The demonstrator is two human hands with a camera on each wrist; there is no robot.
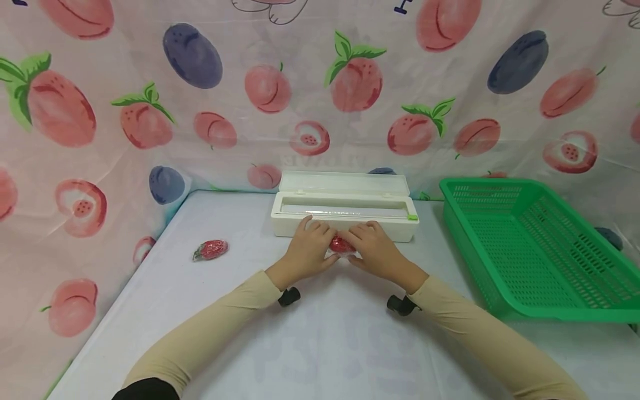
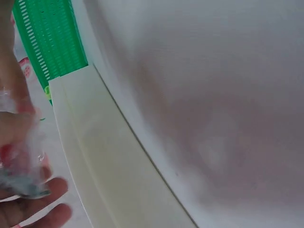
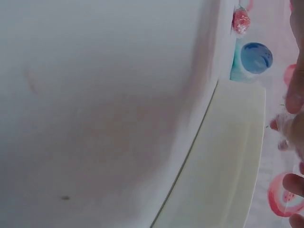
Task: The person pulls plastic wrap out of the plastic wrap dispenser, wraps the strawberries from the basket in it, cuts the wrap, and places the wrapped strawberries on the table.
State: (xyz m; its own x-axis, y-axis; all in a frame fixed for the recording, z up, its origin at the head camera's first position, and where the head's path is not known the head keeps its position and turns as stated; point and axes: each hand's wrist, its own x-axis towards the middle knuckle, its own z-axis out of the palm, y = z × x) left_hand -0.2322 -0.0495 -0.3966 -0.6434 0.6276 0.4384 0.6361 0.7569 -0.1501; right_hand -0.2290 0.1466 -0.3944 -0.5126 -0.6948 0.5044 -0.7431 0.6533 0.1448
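Both hands meet in front of a white cling film dispenser [image 1: 345, 226], whose lid is raised. Between them is a red, oblong vegetable [image 1: 342, 245] in clear plastic film. My left hand [image 1: 309, 247] grips its left side, with a greyish-green stem end [image 2: 23, 185] showing by the fingers in the left wrist view. From the other side, my right hand [image 1: 376, 250] pinches the film and the vegetable. Part of the vegetable is hidden behind the fingers. A roll of film lies inside the dispenser, and a green slider [image 1: 412, 217] sits at its right end.
A second red vegetable [image 1: 212, 250], wrapped in film and with a green stem, lies on the white-covered table [image 1: 320, 344] at the left. To the right stands a green slatted basket [image 1: 500, 278]. A fruit-print cloth [image 1: 310, 66] hangs behind the table.
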